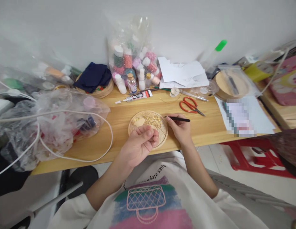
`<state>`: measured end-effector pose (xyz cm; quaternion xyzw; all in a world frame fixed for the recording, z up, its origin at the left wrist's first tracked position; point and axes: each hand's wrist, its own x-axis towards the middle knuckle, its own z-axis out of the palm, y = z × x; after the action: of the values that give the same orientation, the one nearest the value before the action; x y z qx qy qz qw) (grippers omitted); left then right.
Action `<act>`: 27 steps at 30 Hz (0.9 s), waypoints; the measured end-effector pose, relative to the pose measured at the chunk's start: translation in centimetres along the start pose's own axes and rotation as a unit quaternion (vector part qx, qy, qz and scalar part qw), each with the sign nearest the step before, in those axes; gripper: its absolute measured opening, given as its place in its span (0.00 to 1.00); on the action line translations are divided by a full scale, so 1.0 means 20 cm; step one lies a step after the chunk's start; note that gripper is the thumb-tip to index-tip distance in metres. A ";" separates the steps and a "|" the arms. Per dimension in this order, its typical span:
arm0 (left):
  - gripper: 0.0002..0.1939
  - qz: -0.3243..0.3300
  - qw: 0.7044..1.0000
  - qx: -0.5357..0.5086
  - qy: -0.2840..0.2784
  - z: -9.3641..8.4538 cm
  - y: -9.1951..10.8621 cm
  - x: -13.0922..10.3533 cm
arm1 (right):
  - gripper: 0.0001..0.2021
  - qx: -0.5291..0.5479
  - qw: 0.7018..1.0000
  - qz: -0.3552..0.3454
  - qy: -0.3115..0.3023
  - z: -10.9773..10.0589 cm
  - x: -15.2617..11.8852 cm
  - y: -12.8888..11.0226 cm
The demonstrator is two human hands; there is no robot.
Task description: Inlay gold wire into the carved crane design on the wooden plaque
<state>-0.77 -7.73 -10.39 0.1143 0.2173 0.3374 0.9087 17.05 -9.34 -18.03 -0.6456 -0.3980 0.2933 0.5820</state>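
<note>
A round wooden disc [164, 140] with gold wire-like lines on its face lies near the table's front edge. Over its lower left part is my left hand [140, 143], palm turned up and fingers curled with the thumb against them; whatever is between them is too small to make out. To the right of the disc, my right hand [181, 128] grips a thin black tool [182, 119], its tip pointing left at the disc's right rim. Red-handled pliers [189, 105] and a B-7000 glue tube [139, 96] lie behind.
Bead jars in a plastic bag [131, 60] stand against the wall. Crumpled plastic bags [57, 124] and a white cable [111, 127] cover the left side. White papers [181, 74], a wooden hoop [228, 84] in clear plastic, and a blurred-out item [241, 117] lie toward the right.
</note>
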 end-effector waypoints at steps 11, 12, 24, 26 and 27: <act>0.15 0.015 1.000 -0.013 0.006 0.00 0.00 0.00 | 0.09 0.001 1.000 -0.009 -0.001 0.00 -0.01 -0.02; 0.15 0.015 1.000 -0.014 0.015 0.00 0.00 0.00 | 0.10 0.000 1.000 -0.009 -0.001 0.00 -0.01 -0.02; 0.12 0.000 0.997 -0.016 0.069 -0.01 0.04 0.05 | 0.09 -0.012 1.000 0.001 0.000 0.00 0.00 -0.02; 0.05 -0.012 0.996 -0.007 0.089 0.00 0.05 0.05 | 0.10 -0.015 1.000 0.004 -0.002 0.00 -0.01 -0.02; 0.04 -0.016 0.995 -0.003 0.094 0.00 0.05 0.05 | 0.10 -0.016 1.000 0.004 -0.002 0.00 -0.01 -0.02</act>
<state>-0.58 -6.31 -10.35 0.0758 0.3025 0.3327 0.8900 16.92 -9.43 -17.70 -0.6557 -0.4014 0.2909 0.5695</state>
